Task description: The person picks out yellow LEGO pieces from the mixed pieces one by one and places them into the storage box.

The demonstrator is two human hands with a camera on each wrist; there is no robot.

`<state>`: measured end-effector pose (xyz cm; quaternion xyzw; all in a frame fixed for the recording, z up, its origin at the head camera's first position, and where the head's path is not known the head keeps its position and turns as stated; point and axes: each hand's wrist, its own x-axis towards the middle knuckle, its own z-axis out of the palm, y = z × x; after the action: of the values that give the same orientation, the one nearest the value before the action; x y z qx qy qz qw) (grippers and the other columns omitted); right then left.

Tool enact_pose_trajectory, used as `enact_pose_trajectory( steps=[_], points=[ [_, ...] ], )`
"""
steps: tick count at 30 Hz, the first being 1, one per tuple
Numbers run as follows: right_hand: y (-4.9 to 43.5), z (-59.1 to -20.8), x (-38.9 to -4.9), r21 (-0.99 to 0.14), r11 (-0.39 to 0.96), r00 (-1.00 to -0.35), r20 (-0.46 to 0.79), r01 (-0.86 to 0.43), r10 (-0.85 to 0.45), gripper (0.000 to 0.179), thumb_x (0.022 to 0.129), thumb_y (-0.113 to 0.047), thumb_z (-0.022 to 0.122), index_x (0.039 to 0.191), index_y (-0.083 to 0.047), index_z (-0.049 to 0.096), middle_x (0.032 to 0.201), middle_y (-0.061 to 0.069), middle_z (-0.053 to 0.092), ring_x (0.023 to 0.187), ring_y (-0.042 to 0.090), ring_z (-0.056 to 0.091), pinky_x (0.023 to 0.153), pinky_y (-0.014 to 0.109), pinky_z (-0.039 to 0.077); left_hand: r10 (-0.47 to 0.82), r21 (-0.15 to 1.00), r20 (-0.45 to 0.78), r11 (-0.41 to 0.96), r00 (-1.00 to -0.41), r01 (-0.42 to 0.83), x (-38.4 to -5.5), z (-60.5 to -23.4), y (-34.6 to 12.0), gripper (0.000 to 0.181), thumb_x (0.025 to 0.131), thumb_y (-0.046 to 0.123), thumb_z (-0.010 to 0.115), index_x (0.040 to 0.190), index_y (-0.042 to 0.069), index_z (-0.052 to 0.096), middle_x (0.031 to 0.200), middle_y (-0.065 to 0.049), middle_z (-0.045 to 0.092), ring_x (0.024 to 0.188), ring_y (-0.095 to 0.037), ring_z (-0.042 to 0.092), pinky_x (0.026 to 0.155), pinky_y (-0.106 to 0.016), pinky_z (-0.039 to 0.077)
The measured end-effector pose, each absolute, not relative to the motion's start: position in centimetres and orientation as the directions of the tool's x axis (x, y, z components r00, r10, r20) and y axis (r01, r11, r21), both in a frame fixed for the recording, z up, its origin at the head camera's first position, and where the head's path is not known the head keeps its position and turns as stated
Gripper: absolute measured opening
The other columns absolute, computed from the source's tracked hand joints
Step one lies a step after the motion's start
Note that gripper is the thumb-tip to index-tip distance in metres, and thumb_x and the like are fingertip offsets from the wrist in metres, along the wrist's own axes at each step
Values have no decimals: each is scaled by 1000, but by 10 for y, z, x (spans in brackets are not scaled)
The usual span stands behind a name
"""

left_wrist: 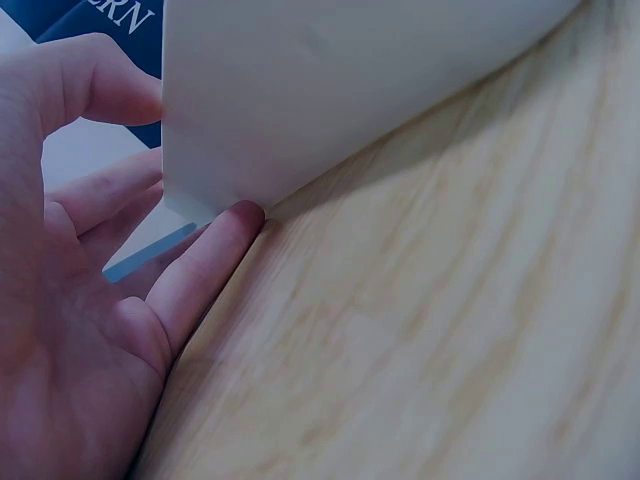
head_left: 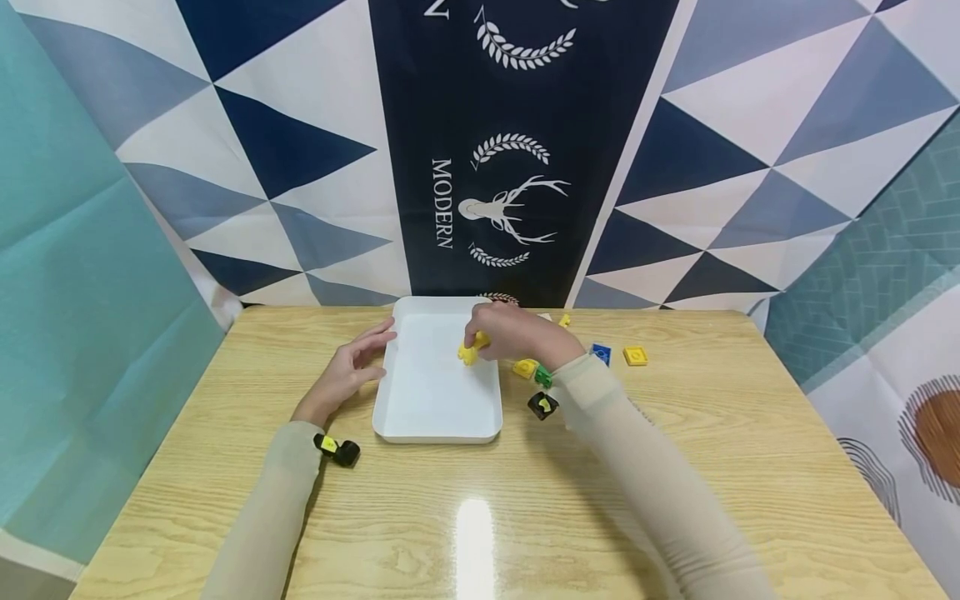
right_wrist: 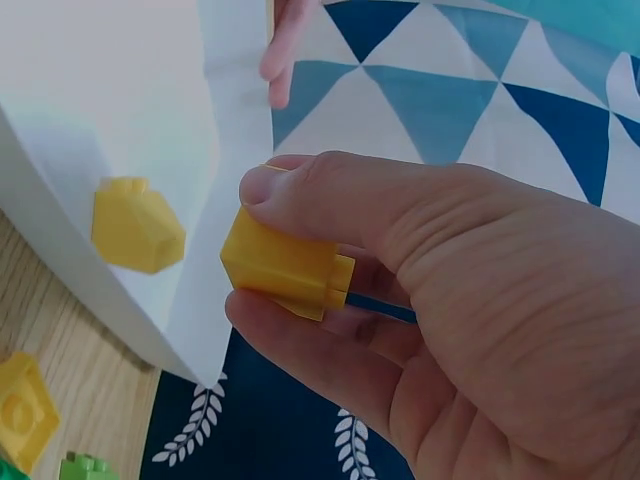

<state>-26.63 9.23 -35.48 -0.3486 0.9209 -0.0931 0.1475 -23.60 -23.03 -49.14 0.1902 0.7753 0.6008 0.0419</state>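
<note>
The right hand [head_left: 516, 329] pinches a yellow toy building brick [right_wrist: 278, 258] between thumb and fingers at the right side of a white rectangular tray [head_left: 435, 408]. Another yellow brick [right_wrist: 138, 230] lies inside the tray. The left hand [head_left: 345, 375], released with fingers loosely extended, touches the tray's left wall. On the counter [head_left: 750, 450], right of the tray, are yellow, green and blue bricks [head_left: 601, 354]. The cloth backdrop [head_left: 615, 50] reads "MODERN" sideways, beside a white deer head and leafy sprigs; the left wrist view crops the lettering.
</note>
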Motion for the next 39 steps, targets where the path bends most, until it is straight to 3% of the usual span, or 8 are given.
enact_pose_trajectory(
  steps=[20, 39],
  points=[
    [75, -354, -259, -279, 687, -655, -212, -671, -725, 23, 100, -7, 82, 122, -12, 88, 129, 10, 80, 109, 24, 69, 110, 38, 63, 351, 953, 169, 182, -921, 244, -236, -493, -231, 63, 99, -9, 67, 160, -10, 53, 188, -20, 27, 174, -46, 26, 120, 0, 33],
    [59, -352, -260, -305, 720, -617, -374, -623, -692, 20, 102, -9, 82, 120, -15, 87, 131, 5, 80, 118, 26, 64, 112, 42, 59, 340, 953, 157, 195, -927, 233, -238, -494, -231, 64, 99, -10, 67, 161, -9, 53, 188, -17, 28, 175, -44, 26, 121, 0, 33]
  ],
)
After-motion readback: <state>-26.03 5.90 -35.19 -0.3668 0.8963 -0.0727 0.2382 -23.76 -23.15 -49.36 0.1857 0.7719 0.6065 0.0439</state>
